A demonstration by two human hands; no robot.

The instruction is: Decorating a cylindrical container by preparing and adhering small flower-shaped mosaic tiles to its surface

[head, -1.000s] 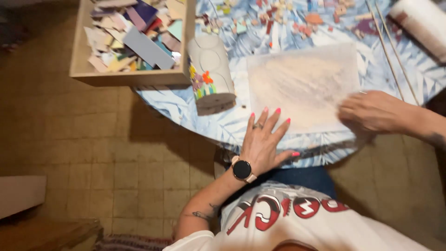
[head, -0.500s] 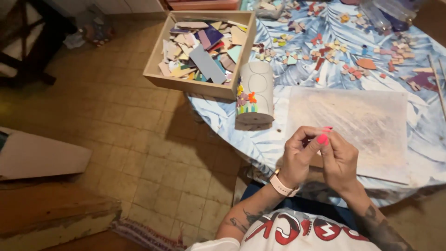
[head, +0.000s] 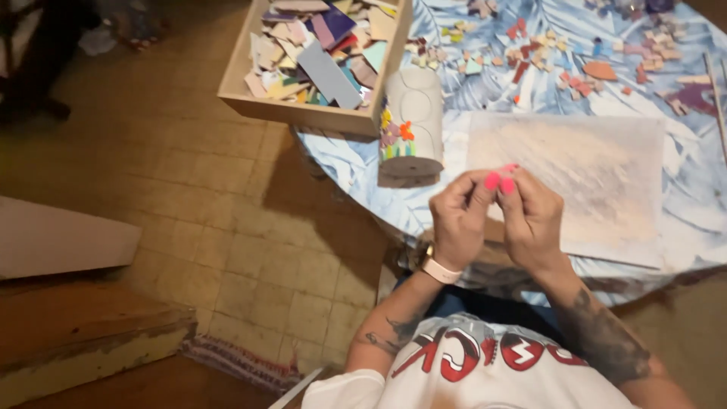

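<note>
My left hand (head: 462,220), with a watch on a pale strap at the wrist, and my right hand (head: 534,223) are raised together over the near edge of the table. Their fingertips, with pink nails, meet and pinch at one spot. Whether a small piece sits between them is too small to tell. Just beyond the hands lies a pale, dusty flat board (head: 598,182). To the left of it a grey cylindrical pot (head: 413,129) lies on its side, with small coloured mosaic bits stuck on its wall.
A round table with a blue leaf-patterned cloth (head: 341,163) carries a wooden box (head: 303,113) of coloured tile shards at its left edge. Loose mosaic pieces (head: 560,60) are scattered at the back. Tiled floor (head: 227,227) and a wooden step (head: 83,341) lie to the left.
A second ago my hands were apart, the left spread flat at the table's edge and the right on the board. They came together in front of me and stay pinched.
</note>
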